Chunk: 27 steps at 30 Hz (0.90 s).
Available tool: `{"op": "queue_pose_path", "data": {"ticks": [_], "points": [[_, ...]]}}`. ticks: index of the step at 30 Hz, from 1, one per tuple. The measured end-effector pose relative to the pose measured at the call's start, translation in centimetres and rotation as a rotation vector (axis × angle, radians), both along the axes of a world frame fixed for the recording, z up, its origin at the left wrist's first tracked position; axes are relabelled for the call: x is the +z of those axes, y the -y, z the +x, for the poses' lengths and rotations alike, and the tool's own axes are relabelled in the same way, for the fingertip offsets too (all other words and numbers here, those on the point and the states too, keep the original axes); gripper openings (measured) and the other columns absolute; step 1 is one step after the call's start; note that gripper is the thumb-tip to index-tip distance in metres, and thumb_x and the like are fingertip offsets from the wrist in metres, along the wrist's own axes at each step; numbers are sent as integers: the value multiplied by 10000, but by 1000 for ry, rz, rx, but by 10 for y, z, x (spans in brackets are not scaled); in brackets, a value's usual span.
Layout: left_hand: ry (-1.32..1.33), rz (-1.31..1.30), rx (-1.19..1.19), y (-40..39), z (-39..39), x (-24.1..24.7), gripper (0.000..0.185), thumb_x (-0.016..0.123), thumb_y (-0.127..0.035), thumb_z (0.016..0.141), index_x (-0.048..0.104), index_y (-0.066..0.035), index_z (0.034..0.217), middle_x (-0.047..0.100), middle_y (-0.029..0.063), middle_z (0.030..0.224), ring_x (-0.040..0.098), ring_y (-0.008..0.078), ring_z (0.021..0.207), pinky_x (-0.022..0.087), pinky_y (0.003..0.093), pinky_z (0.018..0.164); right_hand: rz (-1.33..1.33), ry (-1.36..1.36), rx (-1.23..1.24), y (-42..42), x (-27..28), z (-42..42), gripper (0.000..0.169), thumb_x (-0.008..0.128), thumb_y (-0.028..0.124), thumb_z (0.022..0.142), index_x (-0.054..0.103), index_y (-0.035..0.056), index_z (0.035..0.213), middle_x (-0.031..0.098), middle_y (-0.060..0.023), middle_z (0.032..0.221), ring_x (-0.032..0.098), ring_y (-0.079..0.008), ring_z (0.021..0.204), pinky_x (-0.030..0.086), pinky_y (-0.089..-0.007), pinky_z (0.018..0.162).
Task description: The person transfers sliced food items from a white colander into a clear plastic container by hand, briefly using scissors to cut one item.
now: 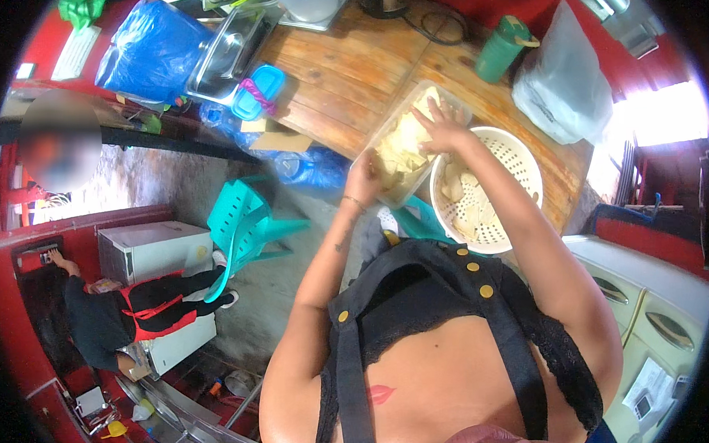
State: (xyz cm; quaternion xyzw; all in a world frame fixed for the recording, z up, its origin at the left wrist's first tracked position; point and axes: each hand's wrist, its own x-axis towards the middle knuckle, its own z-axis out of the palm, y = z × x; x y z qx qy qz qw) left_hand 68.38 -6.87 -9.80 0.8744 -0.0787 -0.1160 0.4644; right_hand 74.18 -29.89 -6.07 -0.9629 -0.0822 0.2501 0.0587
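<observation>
A clear plastic container (409, 187) lies at a slant over the edge of the wooden table, filled with pale yellow flat food pieces (407, 135). My left hand (365, 173) grips its near left side. On top of the pieces, towards the far end, my right hand (443, 126) rests with its fingers spread. Beneath my right forearm stands a white plastic colander (531, 174) with round holes. More pale pieces (468, 214) lie inside it, partly hidden by the forearm. Exactly what food this is I cannot tell.
On the wooden table (326, 76) are a green jug (501, 49), a whitish plastic bag (561, 91) and a blue-lidded box (259, 91). Wrapped blue bottles (311, 167) sit below its edge. A turquoise chair (240, 219) and another person (106, 324) are to the left.
</observation>
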Motion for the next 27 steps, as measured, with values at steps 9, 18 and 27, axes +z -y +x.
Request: {"op": "queue_pose_path", "data": {"ticks": [9,18,27], "points": [[-172,80,-136,1,15,4,696,728,-120,636,379,-13,1228,591,181,987,594,235,881,480,319,740,414,90,186,-48,6,-40,433,620,159,691,495,111,1103,500,-159,1072,527,-337,962,448,-411,805],[-342,-478,-107,-15,25,-12,597,588,53,674,401,-55,1231,569,119,1039,573,173,886,477,276,757,749,303,-16,-21,10,-25,221,506,13,691,577,59,895,559,-144,863,552,-312,866,443,-388,774],[348,116,-120,-2,15,20,400,613,-74,682,518,-52,1070,551,166,931,543,336,887,479,381,744,435,387,61,-31,5,-45,347,540,76,731,582,113,1074,512,-147,1120,451,-304,1104,342,-464,948]]}}
